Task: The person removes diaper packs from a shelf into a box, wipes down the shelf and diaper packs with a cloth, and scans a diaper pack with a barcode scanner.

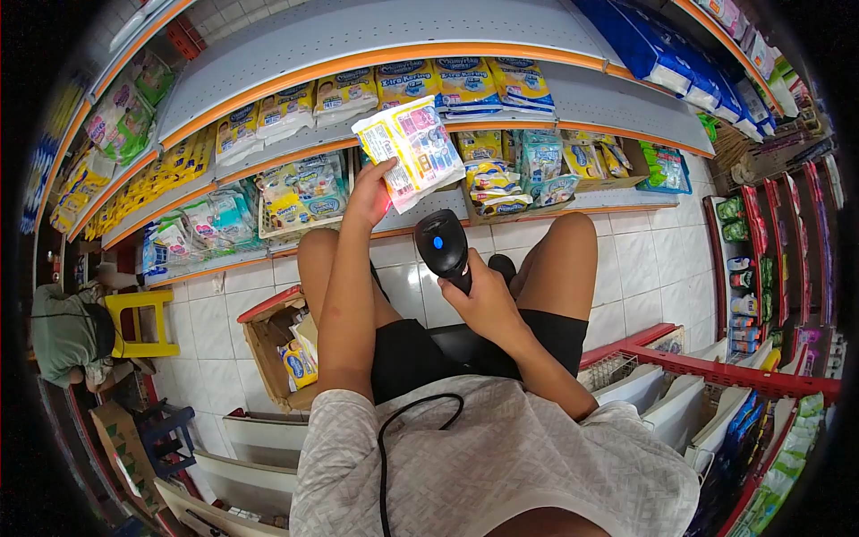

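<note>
- The white, yellow and pink packet point(412, 148) is hanging tilted in the air before the shelves, its printed side facing the head camera.
- The left hand point(369, 195) is holding it by the lower left edge, fingers closing narrowly on the wrap; a red glow is showing just below them.
- The right hand point(483, 302) is gripping a black scanner point(441, 243), fingers wrapping around its handle; the scanner's head is sitting just below the packet, apart from it.
- The packet is blocking part of the orange shelf edge point(626, 137) behind it.
- Yellow and blue packs point(407, 85) are standing in a row above that edge.
- Below it, a white basket point(300, 230) of packs is resting to the left.
- On the tiled floor point(210, 331), a cardboard box point(259, 362) is standing beside the left leg, and a yellow stool point(139, 300) is standing farther left.
</note>
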Demonstrator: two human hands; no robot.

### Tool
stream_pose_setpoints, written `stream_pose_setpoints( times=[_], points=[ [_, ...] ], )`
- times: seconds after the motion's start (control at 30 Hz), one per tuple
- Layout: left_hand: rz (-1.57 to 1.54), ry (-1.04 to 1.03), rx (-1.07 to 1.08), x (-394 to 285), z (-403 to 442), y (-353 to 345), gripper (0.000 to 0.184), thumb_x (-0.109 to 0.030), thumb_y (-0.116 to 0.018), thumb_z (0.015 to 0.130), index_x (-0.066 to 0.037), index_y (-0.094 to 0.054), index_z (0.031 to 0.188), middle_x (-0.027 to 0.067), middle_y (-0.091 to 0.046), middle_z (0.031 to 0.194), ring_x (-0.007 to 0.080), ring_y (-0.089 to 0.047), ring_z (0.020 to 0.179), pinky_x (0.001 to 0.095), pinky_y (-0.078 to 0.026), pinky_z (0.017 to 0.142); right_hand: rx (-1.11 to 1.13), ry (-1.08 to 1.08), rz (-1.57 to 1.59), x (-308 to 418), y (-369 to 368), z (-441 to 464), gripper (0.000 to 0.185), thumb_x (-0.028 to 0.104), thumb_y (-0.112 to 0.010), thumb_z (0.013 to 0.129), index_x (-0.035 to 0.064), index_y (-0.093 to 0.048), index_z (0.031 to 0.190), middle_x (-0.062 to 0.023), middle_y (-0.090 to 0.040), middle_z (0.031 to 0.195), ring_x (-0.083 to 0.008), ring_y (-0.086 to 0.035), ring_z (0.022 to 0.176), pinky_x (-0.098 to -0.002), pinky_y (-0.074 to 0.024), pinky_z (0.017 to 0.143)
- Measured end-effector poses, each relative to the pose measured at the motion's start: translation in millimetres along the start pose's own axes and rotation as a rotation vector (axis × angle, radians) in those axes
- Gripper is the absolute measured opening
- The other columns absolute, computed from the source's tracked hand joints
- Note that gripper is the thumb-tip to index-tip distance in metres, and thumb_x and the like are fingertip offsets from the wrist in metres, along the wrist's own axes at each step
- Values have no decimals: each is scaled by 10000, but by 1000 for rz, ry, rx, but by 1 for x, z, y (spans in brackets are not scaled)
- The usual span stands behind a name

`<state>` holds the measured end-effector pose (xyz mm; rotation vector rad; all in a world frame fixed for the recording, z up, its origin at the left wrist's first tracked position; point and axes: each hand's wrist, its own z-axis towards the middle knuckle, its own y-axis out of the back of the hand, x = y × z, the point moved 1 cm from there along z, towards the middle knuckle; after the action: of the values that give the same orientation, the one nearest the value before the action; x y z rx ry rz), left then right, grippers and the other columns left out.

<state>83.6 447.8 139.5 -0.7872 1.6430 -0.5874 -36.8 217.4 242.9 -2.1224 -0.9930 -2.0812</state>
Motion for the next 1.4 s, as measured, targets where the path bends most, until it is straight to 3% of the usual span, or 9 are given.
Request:
stream_pose_setpoints(
  times=[0.07, 0.2, 0.9, 0.97, 1.2, 1.27, 1.4],
  points=[
    [0, 1, -3, 0, 0, 1, 388, -72, -524, 847, 56, -411, 1196, 178, -504, 1194, 279, -538, 1061, 410, -445, 915, -4, 30, -9, 2, 1, 0, 337, 189, -616, 764, -23, -439, 957, -257, -591, 775, -416, -590, 778, -431, -464, 650],
    [1, 2, -4, 1, 0, 1, 388, -70, -528, 844, 48, -416, 1195, 174, -507, 1192, 279, -543, 1052, 410, -449, 913, -25, 37, -48, -1, 0, 0, 315, 179, -623, 768, -24, -469, 952, -214, -593, 790, -365, -606, 775, -373, -458, 658],
    [-8, 11, -14, 1, 0, 2, 379, -68, -535, 844, 44, -422, 1188, 165, -518, 1177, 266, -552, 1037, 396, -450, 911, -15, 61, -83, -2, -1, 3, 360, 167, -622, 733, -25, -454, 987, -246, -594, 800, -411, -587, 770, -436, -462, 658],
    [-3, 18, -30, 1, -1, 1, 380, -70, -536, 844, 43, -423, 1188, 163, -519, 1176, 264, -553, 1037, 395, -450, 911, -46, 43, -31, -2, -2, 3, 318, 170, -621, 763, -18, -479, 976, -202, -602, 791, -336, -616, 762, -363, -461, 660],
    [-11, 5, -41, 0, -3, -2, 352, -68, -555, 834, 31, -452, 1156, 155, -538, 1149, 253, -561, 1018, 383, -461, 887, -46, 18, 41, -4, -3, 4, 316, 162, -622, 776, -8, -491, 1007, -168, -611, 798, -276, -618, 738, -332, -459, 665],
    [-24, 7, -57, -1, -4, -4, 332, -59, -569, 825, 34, -474, 1128, 157, -555, 1122, 247, -570, 998, 370, -470, 869, -28, 15, 68, -4, -3, 5, 320, 195, -612, 775, -20, -462, 959, -223, -604, 782, -390, -604, 783, -399, -466, 659],
    [-34, 9, -35, -1, -3, -3, 333, -58, -565, 826, 39, -470, 1131, 164, -553, 1123, 254, -568, 1000, 378, -465, 876, -45, 28, 84, -10, -7, 5, 319, 204, -608, 780, -18, -465, 959, -220, -601, 781, -383, -606, 770, -391, -466, 657]
  ],
)
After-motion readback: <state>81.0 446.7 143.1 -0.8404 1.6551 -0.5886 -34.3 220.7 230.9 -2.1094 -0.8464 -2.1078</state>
